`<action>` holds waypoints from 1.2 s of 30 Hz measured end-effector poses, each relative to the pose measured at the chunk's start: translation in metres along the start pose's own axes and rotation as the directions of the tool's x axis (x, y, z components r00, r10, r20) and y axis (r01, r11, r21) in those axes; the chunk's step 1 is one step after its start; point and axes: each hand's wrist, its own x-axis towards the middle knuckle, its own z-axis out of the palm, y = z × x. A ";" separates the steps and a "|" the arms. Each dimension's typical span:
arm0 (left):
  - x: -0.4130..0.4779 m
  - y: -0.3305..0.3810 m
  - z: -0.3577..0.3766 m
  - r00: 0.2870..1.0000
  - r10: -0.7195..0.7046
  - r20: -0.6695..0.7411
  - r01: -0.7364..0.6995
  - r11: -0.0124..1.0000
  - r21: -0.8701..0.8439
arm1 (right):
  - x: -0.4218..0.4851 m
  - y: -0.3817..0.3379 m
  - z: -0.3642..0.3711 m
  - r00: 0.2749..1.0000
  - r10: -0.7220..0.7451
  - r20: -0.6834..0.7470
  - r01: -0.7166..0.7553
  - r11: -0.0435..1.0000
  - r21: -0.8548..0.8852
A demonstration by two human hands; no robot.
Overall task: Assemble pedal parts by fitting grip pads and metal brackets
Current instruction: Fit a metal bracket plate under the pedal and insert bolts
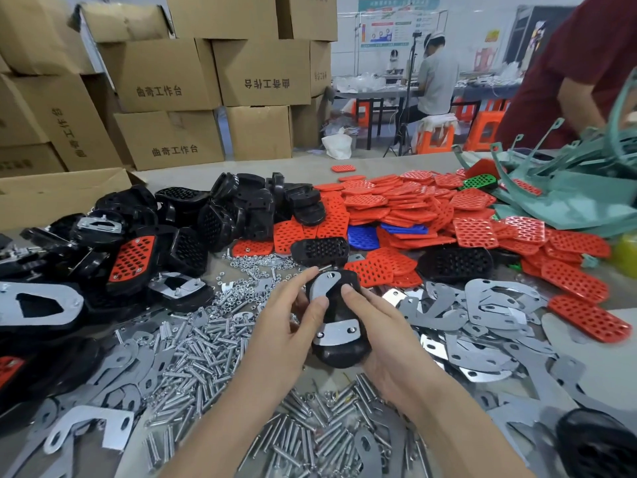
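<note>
Pedal (341, 353) black, held over table (396, 163) above loose bolts (206, 346), cardboard boxes (165, 74) stacked behind, contents hidden, left hand (289, 326) gripping pedal, finger pressing metal bracket (322, 286), right hand (382, 326) cupping pedal, thumb on top.

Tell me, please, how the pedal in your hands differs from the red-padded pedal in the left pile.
The held pedal is gripped by the left hand and right hand; the red-padded pedal lies untouched on the pile. The held pedal shows its metal bracket; the red-padded pedal shows its perforated grip pad. Both have black bodies.
</note>
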 end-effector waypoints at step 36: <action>0.009 -0.008 -0.008 0.961 -0.068 0.269 -0.154 0.677 0.720 | 0.007 -0.023 -0.023 0.986 -0.062 -0.156 0.110 0.939 0.326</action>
